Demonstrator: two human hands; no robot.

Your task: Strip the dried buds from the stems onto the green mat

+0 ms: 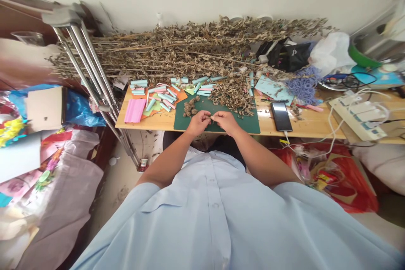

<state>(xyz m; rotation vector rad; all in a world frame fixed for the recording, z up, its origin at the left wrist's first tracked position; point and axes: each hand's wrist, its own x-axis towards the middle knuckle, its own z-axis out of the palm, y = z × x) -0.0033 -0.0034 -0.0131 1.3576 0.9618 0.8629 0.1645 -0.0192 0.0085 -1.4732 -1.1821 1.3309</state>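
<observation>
My left hand (198, 123) and my right hand (225, 121) meet above the near edge of a dark green cutting mat (240, 120). Their fingertips pinch a small pale sliver (211, 118), possibly a stem piece; it is too small to identify. Just left of my left hand lies a heap of dried brown seed clusters (190, 106). Beyond my right hand, a pile of dried crumbled leaves (232, 96) covers the mat's far part. Rolled pale blue and pink paper tubes (160, 97) are scattered on orange paper to the left.
A long bundle of dried branches (177, 52) lies along the wooden table's (303, 125) back. Aluminium crutches (85, 67) lean at the left. A black phone (281, 116), purple cord (303, 86) and white power strip (357, 114) stand to the right.
</observation>
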